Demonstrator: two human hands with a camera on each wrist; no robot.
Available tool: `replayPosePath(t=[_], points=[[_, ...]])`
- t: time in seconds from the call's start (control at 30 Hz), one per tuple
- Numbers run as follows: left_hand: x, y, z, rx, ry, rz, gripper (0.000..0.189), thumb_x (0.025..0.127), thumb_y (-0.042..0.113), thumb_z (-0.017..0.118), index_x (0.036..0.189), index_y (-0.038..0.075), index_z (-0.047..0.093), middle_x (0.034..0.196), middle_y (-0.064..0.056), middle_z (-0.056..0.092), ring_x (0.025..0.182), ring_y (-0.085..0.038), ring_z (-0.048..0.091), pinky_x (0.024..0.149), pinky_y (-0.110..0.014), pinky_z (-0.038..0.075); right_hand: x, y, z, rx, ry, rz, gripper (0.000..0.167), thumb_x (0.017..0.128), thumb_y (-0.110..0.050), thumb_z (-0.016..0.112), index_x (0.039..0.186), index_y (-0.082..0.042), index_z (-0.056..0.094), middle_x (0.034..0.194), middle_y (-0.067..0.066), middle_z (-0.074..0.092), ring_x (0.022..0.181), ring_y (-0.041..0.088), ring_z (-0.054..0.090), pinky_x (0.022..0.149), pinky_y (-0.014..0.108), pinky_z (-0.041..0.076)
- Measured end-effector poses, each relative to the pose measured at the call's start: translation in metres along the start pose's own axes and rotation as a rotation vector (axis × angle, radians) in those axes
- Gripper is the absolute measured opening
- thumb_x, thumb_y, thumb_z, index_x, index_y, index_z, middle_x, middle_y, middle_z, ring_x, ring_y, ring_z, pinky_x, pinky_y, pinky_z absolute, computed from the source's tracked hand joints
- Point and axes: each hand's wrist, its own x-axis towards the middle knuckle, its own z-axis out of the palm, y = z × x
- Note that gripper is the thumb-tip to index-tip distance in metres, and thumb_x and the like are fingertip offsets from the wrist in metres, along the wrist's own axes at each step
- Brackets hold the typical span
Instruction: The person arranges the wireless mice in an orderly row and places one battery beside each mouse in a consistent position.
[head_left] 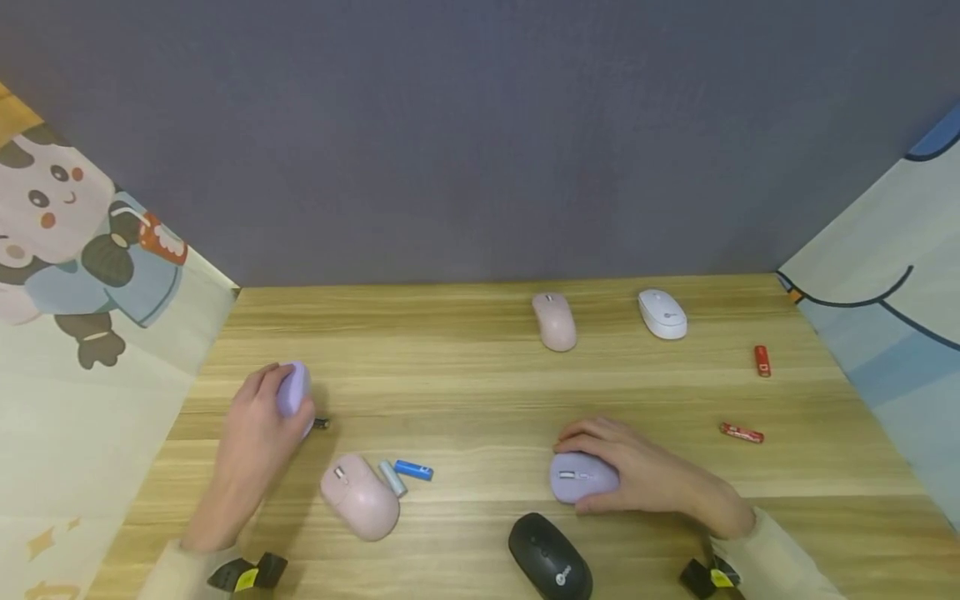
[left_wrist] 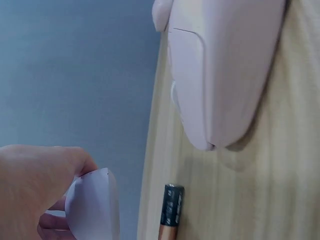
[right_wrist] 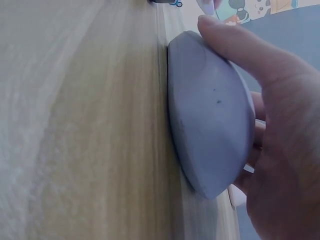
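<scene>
My left hand [head_left: 258, 425] pinches a lavender computer mouse [head_left: 294, 388] between thumb and fingers at the left of the table. In the left wrist view this mouse [left_wrist: 93, 205] is tilted up on edge. A black-and-copper battery [head_left: 321, 423] lies close by it, partly hidden by the hand in the head view. My right hand [head_left: 637, 467] grips another lavender mouse [head_left: 583, 477], thumb on one side and fingers on the other. In the right wrist view that mouse [right_wrist: 210, 115] rests on the wooden tabletop.
Near the left hand lie a pink mouse [head_left: 362, 497], a pale battery [head_left: 392, 478] and a blue battery [head_left: 414, 470]. A black mouse [head_left: 551, 557] sits in front. Farther back are a pink mouse [head_left: 555, 322], a white mouse [head_left: 663, 314] and red batteries [head_left: 742, 432] at right.
</scene>
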Motion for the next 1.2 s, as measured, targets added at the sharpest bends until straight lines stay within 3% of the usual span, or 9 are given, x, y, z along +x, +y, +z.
replayPosePath(t=[0.33,0.53,1.2], points=[[0.024,0.019,0.007,0.017,-0.056,0.025,0.048,0.089,0.013,0.07,0.13,-0.009,0.06,0.132,-0.035,0.058,0.102,-0.054,0.063,0.072,-0.064,0.06,0.0,0.001,0.001,0.002,0.023,-0.017,0.066,0.078,-0.054,0.086,0.133,-0.023,0.065,0.135,-0.007,0.06,0.126,0.015,0.054,0.102,0.047,0.049],[0.036,0.027,0.018,-0.001,-0.056,0.088,0.047,0.087,0.012,0.07,0.128,-0.011,0.061,0.127,-0.036,0.059,0.101,-0.052,0.062,0.072,-0.063,0.059,-0.001,0.0,0.001,0.012,0.01,-0.001,0.066,0.079,-0.054,0.086,0.133,-0.024,0.065,0.136,-0.007,0.059,0.127,0.016,0.054,0.103,0.047,0.049],[0.081,0.061,0.054,-0.019,-0.174,0.148,0.051,0.089,0.014,0.071,0.133,-0.009,0.059,0.134,-0.034,0.057,0.112,-0.049,0.061,0.085,-0.059,0.06,-0.001,-0.001,0.0,-0.001,0.025,-0.011,0.064,0.079,-0.053,0.086,0.133,-0.024,0.065,0.136,-0.007,0.059,0.126,0.016,0.054,0.102,0.047,0.049]])
